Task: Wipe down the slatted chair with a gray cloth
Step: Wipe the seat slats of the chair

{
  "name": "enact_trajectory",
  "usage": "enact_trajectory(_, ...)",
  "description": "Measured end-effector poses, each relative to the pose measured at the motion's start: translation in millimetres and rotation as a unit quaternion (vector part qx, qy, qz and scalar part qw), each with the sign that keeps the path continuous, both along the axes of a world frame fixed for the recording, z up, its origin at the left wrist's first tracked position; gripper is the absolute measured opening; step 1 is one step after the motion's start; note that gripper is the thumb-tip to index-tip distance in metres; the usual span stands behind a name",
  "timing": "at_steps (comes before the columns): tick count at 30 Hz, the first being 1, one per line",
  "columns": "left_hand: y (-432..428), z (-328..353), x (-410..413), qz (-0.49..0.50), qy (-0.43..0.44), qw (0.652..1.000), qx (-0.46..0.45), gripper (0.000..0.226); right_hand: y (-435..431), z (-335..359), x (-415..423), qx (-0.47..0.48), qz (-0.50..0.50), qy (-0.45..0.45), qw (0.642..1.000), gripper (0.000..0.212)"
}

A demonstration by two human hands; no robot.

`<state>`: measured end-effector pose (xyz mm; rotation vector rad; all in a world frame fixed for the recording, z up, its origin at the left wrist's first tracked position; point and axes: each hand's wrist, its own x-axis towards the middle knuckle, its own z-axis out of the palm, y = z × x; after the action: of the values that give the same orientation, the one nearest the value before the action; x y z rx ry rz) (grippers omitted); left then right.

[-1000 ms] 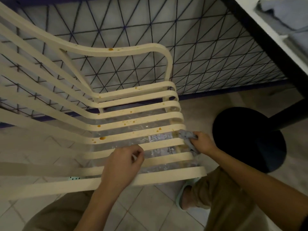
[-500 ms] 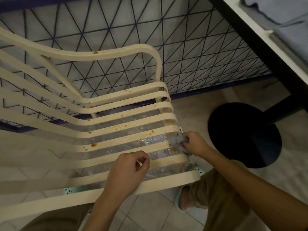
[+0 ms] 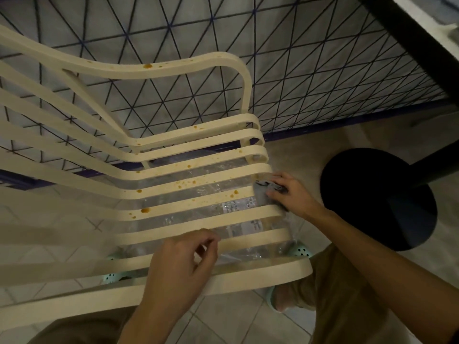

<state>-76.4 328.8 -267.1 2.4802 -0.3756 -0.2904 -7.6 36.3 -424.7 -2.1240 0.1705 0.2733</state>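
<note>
A cream slatted chair (image 3: 173, 175) fills the left and middle of the view, its seat slats dotted with orange-brown stains. My right hand (image 3: 291, 193) presses a bunched gray cloth (image 3: 263, 193) against the right ends of the middle seat slats. My left hand (image 3: 181, 264) rests on the front seat slats, fingers loosely curled, with nothing visibly in it. Clear plastic sheeting shows through the gaps under the seat.
A black round table base (image 3: 380, 197) and its post stand on the tiled floor at the right. A dark wire-grid panel (image 3: 298, 70) rises behind the chair. A white tabletop edge (image 3: 427, 28) crosses the top right. My knees and mint-green slippers (image 3: 301, 252) are below the seat.
My right hand has slid the cloth up along the slat ends, from the lower seat slats toward the middle ones. My left hand stays on the front slats.
</note>
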Motion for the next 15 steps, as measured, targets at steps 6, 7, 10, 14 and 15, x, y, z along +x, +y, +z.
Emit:
enact_trajectory(6,-0.9,-6.1,-8.2,-0.01,-0.018,0.998,0.063,0.018,5.3,-10.0,5.0,-0.119,0.054,-0.098,0.987,0.036)
enact_trajectory(7,-0.9,-5.6,-7.9,-0.005,-0.019,0.998,0.062,0.018,6.3,-10.0,5.7,-0.126,0.076,-0.114,0.982,0.035)
enact_trajectory(10,0.5,-5.7,-9.0,0.0,-0.026,0.998,0.058,0.018,9.8,-12.7,8.9,-0.155,0.156,-0.154,0.963,0.036)
enact_trajectory(14,0.3,-5.9,-8.6,-0.001,-0.033,0.998,0.048,0.017,11.5,-10.8,13.7,-0.191,0.195,-0.156,0.949,0.036)
enact_trajectory(15,0.5,-6.4,-8.3,0.0,-0.035,0.998,0.049,0.016,13.3,-6.9,14.6,-0.196,0.191,-0.152,0.95,0.033)
